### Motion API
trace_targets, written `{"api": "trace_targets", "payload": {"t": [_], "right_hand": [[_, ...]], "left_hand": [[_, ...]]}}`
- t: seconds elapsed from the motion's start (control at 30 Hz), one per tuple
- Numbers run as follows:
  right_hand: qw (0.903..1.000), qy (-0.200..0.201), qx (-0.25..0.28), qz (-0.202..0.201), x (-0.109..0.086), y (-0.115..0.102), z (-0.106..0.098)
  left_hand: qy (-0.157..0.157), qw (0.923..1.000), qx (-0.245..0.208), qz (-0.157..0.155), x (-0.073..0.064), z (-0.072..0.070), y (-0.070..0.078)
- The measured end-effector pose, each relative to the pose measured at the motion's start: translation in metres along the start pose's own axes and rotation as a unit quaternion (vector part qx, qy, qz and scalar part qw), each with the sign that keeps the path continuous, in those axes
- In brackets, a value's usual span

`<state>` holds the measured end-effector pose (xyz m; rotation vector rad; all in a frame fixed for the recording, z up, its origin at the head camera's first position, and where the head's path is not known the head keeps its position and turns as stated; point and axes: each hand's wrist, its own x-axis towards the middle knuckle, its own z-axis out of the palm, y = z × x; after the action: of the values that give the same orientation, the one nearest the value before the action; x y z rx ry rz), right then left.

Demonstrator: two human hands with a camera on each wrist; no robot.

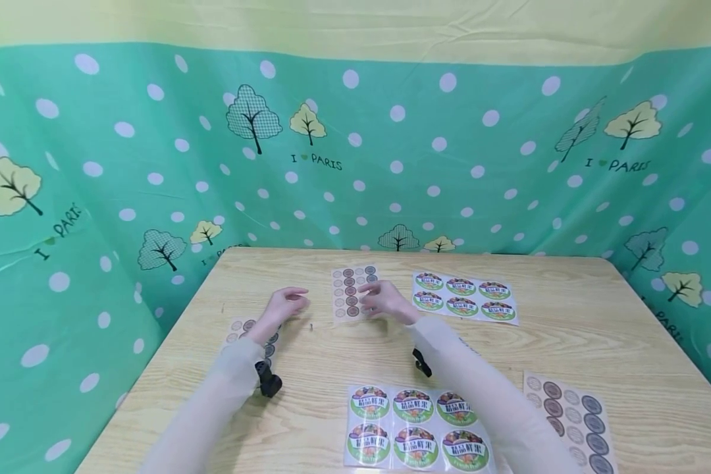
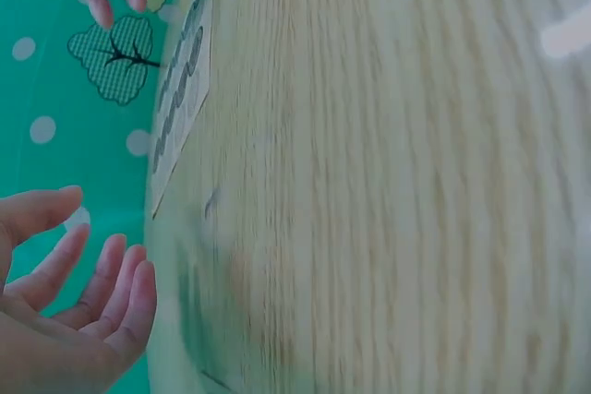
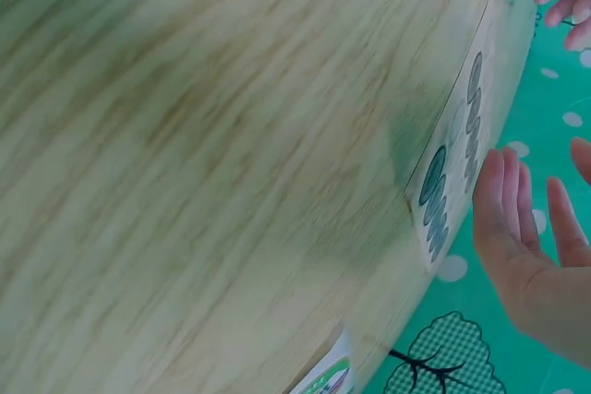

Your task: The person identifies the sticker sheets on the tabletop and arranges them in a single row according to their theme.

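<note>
A sheet of small round stickers (image 1: 349,293) in brown, grey and pale rows lies flat near the back of the table. My right hand (image 1: 382,299) hovers over its right edge with fingers loosely bent, holding nothing; in the right wrist view this hand (image 3: 531,237) shows beside the sheet (image 3: 452,154), fingers spread. To the left of that sheet, my left hand (image 1: 286,304) is held above the wood, its fingers relaxed and nothing between them. The left wrist view shows its palm (image 2: 83,320) and slightly curved fingers. Under the left wrist lies another round-sticker sheet (image 1: 235,329), partly hidden by the arm.
Fruit-label sticker sheets lie at the back right (image 1: 465,297) and front middle (image 1: 391,424), the latter partly under the right forearm. Another round-sticker sheet (image 1: 575,421) is at the front right. A tiny dark speck (image 1: 311,327) sits between the hands. Behind the table (image 1: 308,408) hangs a green curtain (image 1: 391,171).
</note>
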<state>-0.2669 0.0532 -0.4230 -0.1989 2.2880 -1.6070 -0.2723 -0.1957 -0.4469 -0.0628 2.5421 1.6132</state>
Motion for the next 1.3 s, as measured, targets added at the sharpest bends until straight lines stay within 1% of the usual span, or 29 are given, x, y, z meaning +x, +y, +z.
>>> {"api": "trace_targets", "payload": {"t": [0.17, 0.27, 0.47, 0.67, 0.77, 0.83, 0.9, 0.93, 1.0, 1.07, 1.1, 1.13, 1.17, 1.2, 1.23, 1.3], "right_hand": [[0.999, 0.034, -0.028, -0.001, 0.003, 0.009, -0.009], [0.9978, 0.058, -0.03, 0.001, 0.007, 0.014, -0.013], [0.9962, 0.085, -0.013, 0.01, 0.009, 0.022, -0.019], [0.9963, 0.085, -0.012, -0.002, 0.007, 0.027, -0.023], [0.9968, 0.078, -0.013, -0.01, 0.008, 0.03, -0.024], [0.9971, 0.074, -0.014, -0.01, 0.009, 0.031, -0.025], [0.9973, 0.071, -0.018, -0.005, 0.01, 0.032, -0.025], [0.9975, 0.067, -0.021, -0.004, 0.01, 0.033, -0.025], [0.9977, 0.062, -0.029, -0.001, 0.012, 0.034, -0.026], [0.9975, 0.059, -0.037, 0.006, 0.013, 0.035, -0.026], [0.9974, 0.058, -0.042, 0.008, 0.014, 0.035, -0.026], [0.9973, 0.056, -0.046, 0.01, 0.014, 0.036, -0.026], [0.9972, 0.055, -0.049, 0.012, 0.015, 0.036, -0.026], [0.9972, 0.053, -0.05, 0.015, 0.015, 0.036, -0.026], [0.9972, 0.051, -0.052, 0.016, 0.016, 0.036, -0.026], [0.9974, 0.046, -0.052, 0.018, 0.016, 0.036, -0.026]], "left_hand": [[-0.012, 0.9998, -0.016, -0.003, 0.003, 0.015, 0.009], [-0.014, 0.9996, -0.024, 0.001, 0.007, 0.024, 0.013], [-0.006, 0.9988, -0.049, -0.004, 0.018, 0.036, 0.01], [0.012, 0.9988, -0.045, -0.013, 0.023, 0.045, 0.013], [0.022, 0.9987, -0.044, -0.009, 0.025, 0.048, 0.014], [0.027, 0.999, -0.036, -0.006, 0.027, 0.049, 0.013], [0.031, 0.9992, -0.023, -0.013, 0.03, 0.051, 0.013], [0.033, 0.9992, -0.017, -0.012, 0.034, 0.052, 0.01], [0.035, 0.9993, -0.001, -0.014, 0.05, 0.054, -0.005], [0.03, 0.9995, 0.012, -0.005, 0.075, 0.058, -0.03], [0.027, 0.9994, 0.02, 0.004, 0.09, 0.059, -0.045], [0.027, 0.9989, 0.026, 0.026, 0.106, 0.061, -0.063], [0.026, 0.9982, 0.037, 0.04, 0.121, 0.063, -0.079], [0.018, 0.9979, 0.045, 0.043, 0.134, 0.065, -0.093], [0.019, 0.9971, 0.055, 0.048, 0.144, 0.066, -0.104], [0.027, 0.9953, 0.076, 0.054, 0.16, 0.07, -0.121]]}}
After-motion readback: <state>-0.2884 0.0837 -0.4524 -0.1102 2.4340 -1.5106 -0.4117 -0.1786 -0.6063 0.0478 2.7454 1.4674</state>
